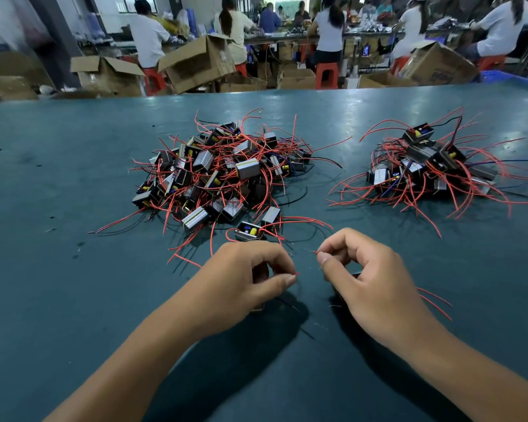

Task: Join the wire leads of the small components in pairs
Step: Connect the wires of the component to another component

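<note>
Our left hand (250,274) hides most of its component; our right hand (363,278) hides its own. Each pinches a red lead tip (297,273) between thumb and forefinger, tips apart, near the counter (73,178) edge. Two tangled piles (220,172) of boxy red-wired components lie farther off.

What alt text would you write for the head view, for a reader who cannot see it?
Two bare hands over a green table: the left hand and the right hand each pinch a red wire end, tips apart. Beyond lie a large pile and a smaller pile of small red-wired components.
</note>
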`<state>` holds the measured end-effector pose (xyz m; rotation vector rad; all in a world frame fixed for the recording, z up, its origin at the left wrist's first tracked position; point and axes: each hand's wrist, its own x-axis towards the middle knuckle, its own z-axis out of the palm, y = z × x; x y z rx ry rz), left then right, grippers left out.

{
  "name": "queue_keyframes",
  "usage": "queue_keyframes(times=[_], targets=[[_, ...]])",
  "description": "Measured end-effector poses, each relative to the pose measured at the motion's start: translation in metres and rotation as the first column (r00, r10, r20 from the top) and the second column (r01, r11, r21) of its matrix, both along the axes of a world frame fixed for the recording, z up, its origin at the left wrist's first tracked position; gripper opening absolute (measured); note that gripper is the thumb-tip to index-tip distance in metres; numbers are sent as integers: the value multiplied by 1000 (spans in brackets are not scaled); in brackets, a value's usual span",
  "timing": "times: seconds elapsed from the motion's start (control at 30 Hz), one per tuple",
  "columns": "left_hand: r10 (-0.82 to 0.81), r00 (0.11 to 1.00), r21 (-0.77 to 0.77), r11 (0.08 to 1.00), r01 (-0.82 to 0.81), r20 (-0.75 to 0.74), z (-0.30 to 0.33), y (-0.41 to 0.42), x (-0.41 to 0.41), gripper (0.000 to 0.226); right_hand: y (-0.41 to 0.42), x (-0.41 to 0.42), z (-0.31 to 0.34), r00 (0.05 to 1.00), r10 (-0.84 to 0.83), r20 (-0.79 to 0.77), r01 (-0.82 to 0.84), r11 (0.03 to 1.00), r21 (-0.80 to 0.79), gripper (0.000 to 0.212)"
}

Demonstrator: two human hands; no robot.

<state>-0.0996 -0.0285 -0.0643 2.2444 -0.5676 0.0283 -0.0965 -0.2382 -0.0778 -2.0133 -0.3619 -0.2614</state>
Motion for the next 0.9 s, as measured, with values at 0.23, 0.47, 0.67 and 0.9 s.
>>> queue_keyframes(times=[0.23,0.47,0.67,0.9], targets=[[78,996,-183,980,-84,-42,-8,-4,4,9,7,0,0,975,65,-213,-9,967,253,15],[77,993,-349,931,-104,-90,-14,-12,5,9,13,1,1,942,56,-330,82,917,390,8],[89,992,-358,927,-115,-90,-15,-16,6,7,14,-2,2,943,121,-310,20,910,414,10],[116,988,-378,914,-145,-100,-16,-20,3,9,18,-4,2,950,139,-280,11,880,474,10]])
